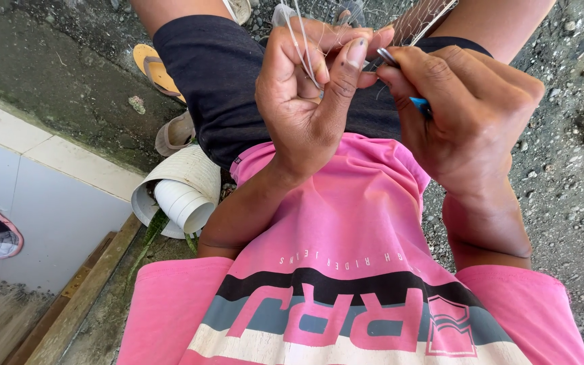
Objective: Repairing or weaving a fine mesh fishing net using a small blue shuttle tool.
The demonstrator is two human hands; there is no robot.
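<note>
Nylon net [303, 51] between both hands

Pink short-sleeved T-shirt [346, 223] with black, grey and cream chest bands, dark shorts [217, 74], bare forearms

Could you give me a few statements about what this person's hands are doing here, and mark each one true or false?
1. The left hand pinches thin pale threads. True.
2. The right hand is empty. False: it grips a small tool with a metal tip and a blue handle.
3. The person wears a pink shirt. True.
4. The ground on the right is grass. False: it is dark gravel.
5. A yellow sandal lies on the ground. True.
</note>
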